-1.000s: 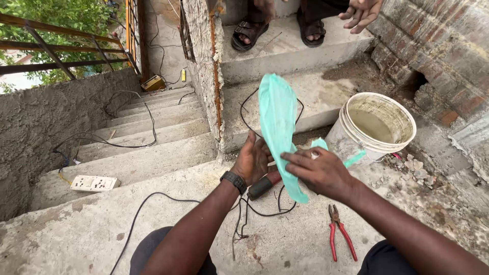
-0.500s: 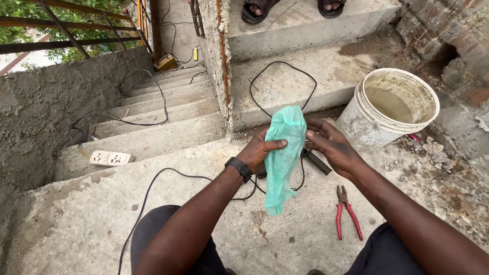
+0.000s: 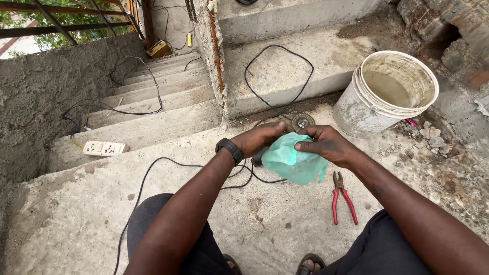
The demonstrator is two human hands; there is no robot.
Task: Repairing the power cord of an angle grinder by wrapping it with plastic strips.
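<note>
Nearest the camera: two knees in dark trousers, and between them the toes of sandalled feet (image 3: 310, 264) at the bottom edge, on a rough concrete landing (image 3: 71, 214).

Left hand (image 3: 262, 137): a black wristwatch (image 3: 229, 149) on the wrist; fingers curled over the upper left of a green plastic bag (image 3: 293, 162) and partly hidden behind it. It appears to grasp the bag, though the fingertips are out of sight.

Right hand (image 3: 326, 145): thumb and fingers pinch the top right of the same bag, clenched on the plastic.

Green plastic bag: bunched and crumpled, held between both hands just above the landing, at the middle of the view. A dark object shows at its lower left edge; what it is cannot be told.

Red-handled pliers (image 3: 342, 198): lying flat on the concrete just right of the bag, under the right forearm, jaws pointing away from the person.

Black cable (image 3: 153, 170): runs across the landing from the lower left to beneath the hands, where it loops.

Round metal disc (image 3: 302, 121): on the concrete just beyond the hands.

White bucket (image 3: 387, 94): upright, beyond and to the right of the hands, holding murky liquid.

White socket strip (image 3: 104, 148): on a step to the left, well apart from the hands.

Concrete stairs (image 3: 158, 97): descending at the far left, with further black cable draped across.
</note>
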